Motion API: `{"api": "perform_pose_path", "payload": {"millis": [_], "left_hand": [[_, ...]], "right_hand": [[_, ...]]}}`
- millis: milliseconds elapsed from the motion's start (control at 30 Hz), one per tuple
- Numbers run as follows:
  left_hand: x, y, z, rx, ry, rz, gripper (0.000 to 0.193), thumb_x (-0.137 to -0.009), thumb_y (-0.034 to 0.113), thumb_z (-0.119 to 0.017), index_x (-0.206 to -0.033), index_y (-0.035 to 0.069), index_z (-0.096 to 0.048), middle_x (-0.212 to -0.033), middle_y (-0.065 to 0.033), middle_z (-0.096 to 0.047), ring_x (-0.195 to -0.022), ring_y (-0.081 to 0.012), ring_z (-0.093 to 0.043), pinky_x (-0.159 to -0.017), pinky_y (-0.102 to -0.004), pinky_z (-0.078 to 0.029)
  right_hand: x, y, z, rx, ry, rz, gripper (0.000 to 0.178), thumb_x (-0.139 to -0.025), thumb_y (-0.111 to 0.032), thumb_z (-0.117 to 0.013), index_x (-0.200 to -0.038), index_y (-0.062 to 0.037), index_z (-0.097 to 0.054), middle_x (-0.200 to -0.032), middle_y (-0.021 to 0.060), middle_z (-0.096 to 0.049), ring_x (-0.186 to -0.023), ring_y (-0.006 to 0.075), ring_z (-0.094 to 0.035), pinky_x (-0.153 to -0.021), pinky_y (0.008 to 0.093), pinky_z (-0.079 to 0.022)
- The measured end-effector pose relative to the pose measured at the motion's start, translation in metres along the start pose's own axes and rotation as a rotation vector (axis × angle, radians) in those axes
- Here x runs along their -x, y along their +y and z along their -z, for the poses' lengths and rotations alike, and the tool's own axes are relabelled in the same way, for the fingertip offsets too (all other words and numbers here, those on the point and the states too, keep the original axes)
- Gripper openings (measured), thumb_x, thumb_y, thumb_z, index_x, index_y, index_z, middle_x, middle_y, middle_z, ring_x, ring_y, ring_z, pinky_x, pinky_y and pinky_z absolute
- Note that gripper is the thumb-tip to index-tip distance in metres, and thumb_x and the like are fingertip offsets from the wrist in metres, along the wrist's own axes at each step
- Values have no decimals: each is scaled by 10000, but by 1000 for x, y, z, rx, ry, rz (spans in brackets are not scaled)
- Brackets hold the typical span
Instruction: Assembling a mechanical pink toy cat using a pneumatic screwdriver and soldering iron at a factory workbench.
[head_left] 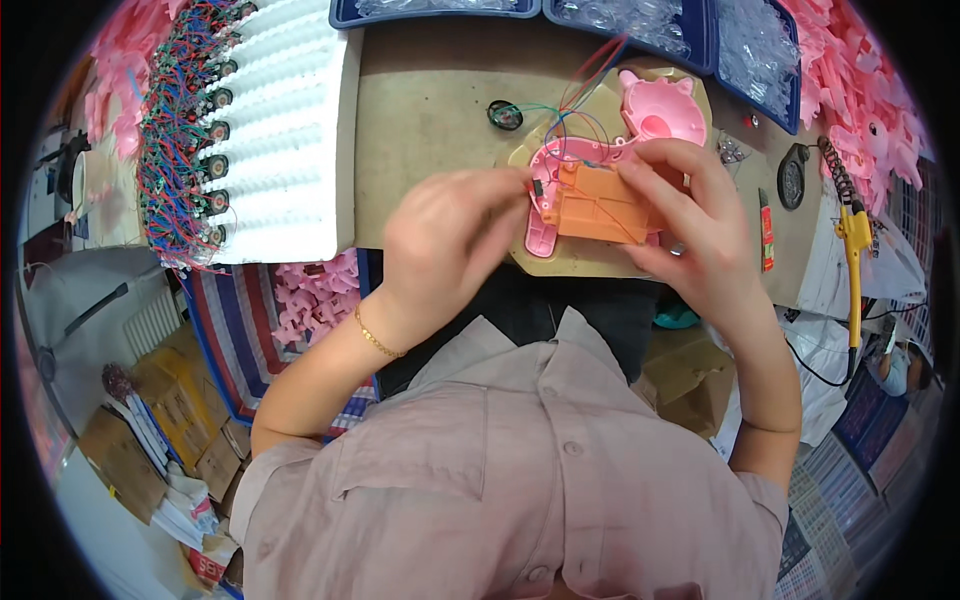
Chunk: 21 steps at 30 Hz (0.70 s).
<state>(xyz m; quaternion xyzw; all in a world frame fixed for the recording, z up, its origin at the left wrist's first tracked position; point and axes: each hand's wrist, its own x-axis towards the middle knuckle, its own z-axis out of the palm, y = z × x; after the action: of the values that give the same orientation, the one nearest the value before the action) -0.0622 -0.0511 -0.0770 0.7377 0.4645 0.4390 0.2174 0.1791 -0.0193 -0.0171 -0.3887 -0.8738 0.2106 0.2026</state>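
A pink plastic toy shell (545,232) with a rounded animal-shaped part (665,108) lies on a tan board (605,265) in front of me. Over it sits an orange plastic box (590,208) with thin wires across it. My right hand (705,215) grips the box between thumb and fingers from its right side. My left hand (445,235) is closed in a pinch at the shell's left edge, beside a small black part (538,188). What its fingertips hold is hidden. Red, blue and green wires (572,105) rise from the shell; a round black speaker (505,115) lies to the left.
White ridged foam (290,130) carries wired speakers at left. Blue bins (690,35) of clear parts line the back. Pink parts (850,90) heap at right, near a yellow soldering iron (855,235), a red cutter knife (766,235) and a black oval object (792,178).
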Motion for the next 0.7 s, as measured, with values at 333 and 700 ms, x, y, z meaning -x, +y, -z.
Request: {"api": "perform_pose_path", "payload": {"millis": [333, 700], "left_hand": [[2, -7, -2, -14, -52, -215, 365, -763, -23, -687, -1112, 26, -590, -1024, -82, -667, -887, -235, -658, -751, -352, -513], [9, 3, 4, -272, -166, -318, 450, -691, 49, -668, -1140, 27, -630, -1182, -69, -610, -1016, -209, -611, -810, -330, -499]], "right_hand": [[-4, 5, -2, -16, -15, 17, 642, -549, 19, -761, -1168, -8, -590, -1163, 154, -529, -1039, 292, -565, -846, 364, -502], [-24, -4, 17, -31, -190, -104, 629, -557, -91, -797, -1149, -5, -603, -1140, 125, -548, -1011, 284, -573, -826, 370, -493]]}}
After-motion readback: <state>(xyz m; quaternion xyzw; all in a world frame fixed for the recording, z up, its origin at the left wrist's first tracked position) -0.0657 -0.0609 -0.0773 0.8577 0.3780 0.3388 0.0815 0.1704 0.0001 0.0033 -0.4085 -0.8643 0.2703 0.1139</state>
